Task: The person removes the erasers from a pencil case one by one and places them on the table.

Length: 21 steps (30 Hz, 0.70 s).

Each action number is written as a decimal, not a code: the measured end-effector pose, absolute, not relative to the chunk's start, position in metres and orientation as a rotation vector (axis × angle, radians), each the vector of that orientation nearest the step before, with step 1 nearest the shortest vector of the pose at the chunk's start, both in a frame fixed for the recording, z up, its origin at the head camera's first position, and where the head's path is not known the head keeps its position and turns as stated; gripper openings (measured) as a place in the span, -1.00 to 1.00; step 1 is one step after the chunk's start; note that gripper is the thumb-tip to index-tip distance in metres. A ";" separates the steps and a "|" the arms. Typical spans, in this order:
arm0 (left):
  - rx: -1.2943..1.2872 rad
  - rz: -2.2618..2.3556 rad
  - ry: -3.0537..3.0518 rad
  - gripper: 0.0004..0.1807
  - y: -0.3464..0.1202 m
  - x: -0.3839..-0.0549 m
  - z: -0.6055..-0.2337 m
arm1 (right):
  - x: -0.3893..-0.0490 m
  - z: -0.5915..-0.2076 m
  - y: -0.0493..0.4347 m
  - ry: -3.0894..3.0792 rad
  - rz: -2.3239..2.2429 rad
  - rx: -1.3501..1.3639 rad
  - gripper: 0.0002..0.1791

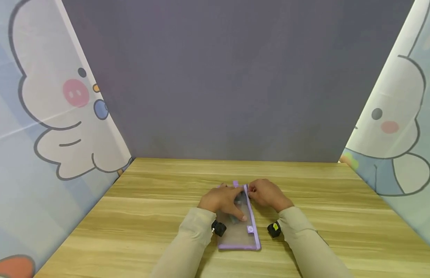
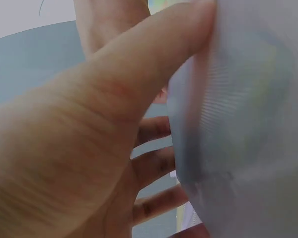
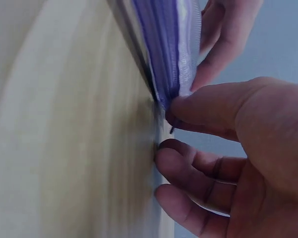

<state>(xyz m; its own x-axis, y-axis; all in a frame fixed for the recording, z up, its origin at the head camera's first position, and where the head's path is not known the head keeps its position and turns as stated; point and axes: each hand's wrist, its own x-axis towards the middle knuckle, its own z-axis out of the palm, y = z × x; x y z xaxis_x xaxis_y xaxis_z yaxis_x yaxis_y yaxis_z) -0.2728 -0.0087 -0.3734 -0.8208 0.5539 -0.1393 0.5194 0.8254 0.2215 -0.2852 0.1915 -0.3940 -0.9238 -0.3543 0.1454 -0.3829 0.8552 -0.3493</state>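
A see-through mesh zipper pouch (image 1: pixel 235 235) with purple edging lies flat on the table, its zipper strip (image 1: pixel 254 220) along the right side. My left hand (image 1: pixel 223 200) rests over its upper part, thumb and fingers spread apart. The thumb (image 2: pixel 154 44) presses against the mesh in the left wrist view. At the pouch's far right corner my right hand (image 1: pixel 267 193) pinches the end of the purple strip. In the right wrist view its thumb (image 3: pixel 203 106) lies on that end, other fingers curled below. Blurred contents (image 1: pixel 234 219) show through the mesh, partly hidden by the left hand.
The wood-grain table (image 1: pixel 148 216) extends around the pouch on all sides. A plain grey panel (image 1: pixel 215 85) stands along the far edge. Cartoon-printed curtains (image 1: pixel 48 116) flank the table on both sides. Small purple tabs (image 1: pixel 250 229) sit on the pouch's edging.
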 end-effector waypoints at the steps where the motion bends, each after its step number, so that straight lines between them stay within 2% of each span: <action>1: 0.832 0.263 2.808 0.13 -0.009 -0.273 -0.373 | -0.285 -0.393 0.192 -2.952 0.578 0.610 -0.87; 6: 0.789 0.255 2.787 0.16 -0.006 -0.272 -0.369 | -0.284 -0.389 0.194 -2.939 0.575 0.687 -0.88; 13: 0.729 0.237 2.772 0.18 -0.006 -0.273 -0.367 | -0.281 -0.386 0.190 -2.927 0.594 0.711 -0.74; 21: 0.655 0.250 2.752 0.20 -0.006 -0.271 -0.366 | -0.278 -0.390 0.188 -2.913 0.590 0.695 -0.81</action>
<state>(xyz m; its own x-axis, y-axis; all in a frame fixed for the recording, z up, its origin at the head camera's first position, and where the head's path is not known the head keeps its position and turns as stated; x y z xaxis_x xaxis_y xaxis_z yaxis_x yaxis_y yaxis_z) -0.2713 -0.0058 -0.3662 -0.8509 0.4632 -0.2479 0.4110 0.8808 0.2352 -0.2779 0.1878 -0.3899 -0.8925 -0.4164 0.1733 -0.4510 0.8219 -0.3480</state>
